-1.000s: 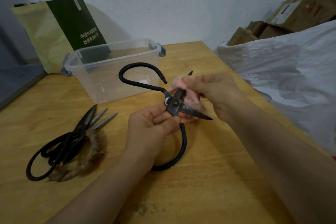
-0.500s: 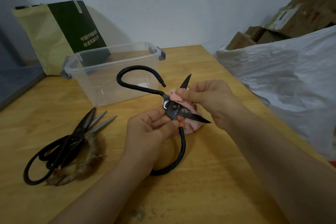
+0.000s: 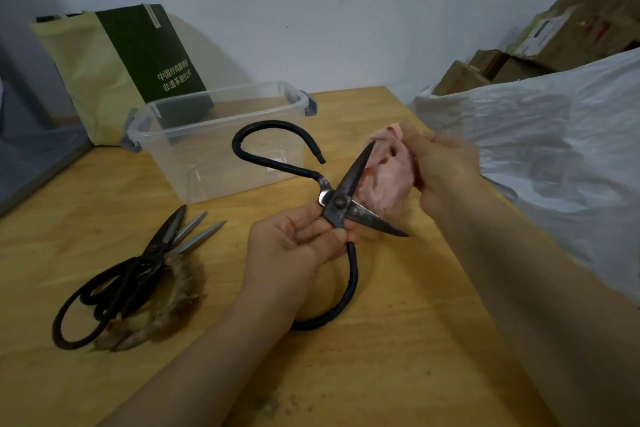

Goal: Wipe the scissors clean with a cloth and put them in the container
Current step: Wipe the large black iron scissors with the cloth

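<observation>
**Big old black scissors, blades wide open, cloth on the upper blade**

The left hand's (image 3: 294,246) thumb and fingertips (image 3: 322,229) are pinched on the black scissors (image 3: 337,201) right at the pivot, just below the rivet, with the rest of the fingers curled in under it. The right hand's (image 3: 443,180) fingers are bunched around a wad of pink cloth (image 3: 388,180). That hand is blurry, so I can't say exactly which fingers are doing the gripping.

The blades are spread in a wide V. One points up and away with the cloth pressed against its right side, and the other points off to the right, bare. One handle loop arcs up in front of the container (image 3: 194,163), and the other curves down behind the left hand toward the table (image 3: 104,204). So the scissors are held over the middle of the table, not in the container.

The container is a clear plastic tub with grey clips, standing near the far edge of the table, left of the middle. A pile of spare scissors (image 3: 138,270) lies toward the left edge, resting on a fuzzy brown ring (image 3: 180,291). A green and yellow bag (image 3: 114,69) leans on the wall at the far left corner. A white plastic sheet (image 3: 554,149) runs along the right edge, with cardboard boxes (image 3: 571,35) behind it.
</observation>
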Available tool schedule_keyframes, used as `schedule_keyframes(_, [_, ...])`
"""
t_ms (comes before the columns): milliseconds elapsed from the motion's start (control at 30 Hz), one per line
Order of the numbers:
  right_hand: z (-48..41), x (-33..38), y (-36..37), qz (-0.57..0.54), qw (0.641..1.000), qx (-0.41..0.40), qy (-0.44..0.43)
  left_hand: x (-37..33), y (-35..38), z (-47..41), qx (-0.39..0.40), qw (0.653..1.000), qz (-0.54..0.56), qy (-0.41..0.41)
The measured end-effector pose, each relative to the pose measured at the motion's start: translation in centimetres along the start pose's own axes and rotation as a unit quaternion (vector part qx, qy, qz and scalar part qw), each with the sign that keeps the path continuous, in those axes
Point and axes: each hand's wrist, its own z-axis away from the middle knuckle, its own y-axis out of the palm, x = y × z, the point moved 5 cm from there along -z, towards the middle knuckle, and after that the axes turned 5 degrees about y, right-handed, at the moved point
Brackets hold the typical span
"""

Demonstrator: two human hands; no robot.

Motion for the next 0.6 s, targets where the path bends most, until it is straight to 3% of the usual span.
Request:
schedule_keyframes(100, [-0.6,0.4,-0.9,0.098,0.994,0.003,-0.058,0.6,-0.7,-0.3,-0.028,0.999,0.009,-0.012])
schedule_keyframes(200, [0.9,1.1,0.1,0.203,0.962,0.039,-0.181,0.7,-0.9,-0.3,-0.037,0.999,0.008,-0.016])
schedule_keyframes(367, [3.9,-0.1,3.6,0.402,0.842,0.081,-0.352,0.4,-0.6,-0.1,-0.039,0.999,0.001,0.002])
schedule_keyframes(500, [4.9,-1.1,4.7,0.501,0.753,0.117,-0.411,0.1,-0.7,0.0,-0.049,0.999,0.000,0.013])
schedule_keyframes(600, [5.3,-1.5,5.0,0.548,0.712,0.165,-0.406,0.2,-0.7,-0.1,-0.053,0.999,0.002,0.006])
